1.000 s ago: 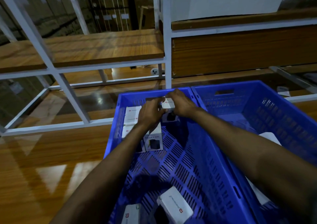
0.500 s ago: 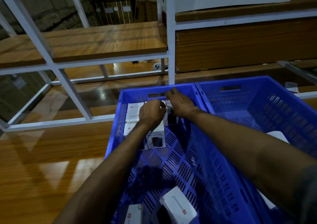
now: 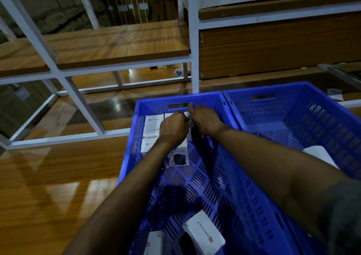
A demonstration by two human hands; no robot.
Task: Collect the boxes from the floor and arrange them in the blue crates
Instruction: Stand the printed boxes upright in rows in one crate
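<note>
Two blue crates sit side by side on the floor, the left crate (image 3: 175, 103) and the right crate (image 3: 293, 98). Both hands work at the far end of the left crate on one small white box (image 3: 195, 135), mostly hidden beneath them. My left hand (image 3: 172, 130) curls its fingers over the box's left top edge. My right hand (image 3: 205, 120) lies on top of it, fingers stretched toward the crate's far wall. Other white boxes (image 3: 154, 125) stand in rows in the far left corner. Two loose boxes (image 3: 205, 233) lie at the near end.
The right crate holds a white box (image 3: 320, 157) on its floor. A white metal rack (image 3: 193, 59) with wooden shelves (image 3: 117, 43) rises just behind the crates. Glossy wooden floor (image 3: 48, 186) spreads to the left.
Both hands have moved the small box a little farther toward the crate's far wall, beside the row of boxes. My right fingers now stretch out over it.
</note>
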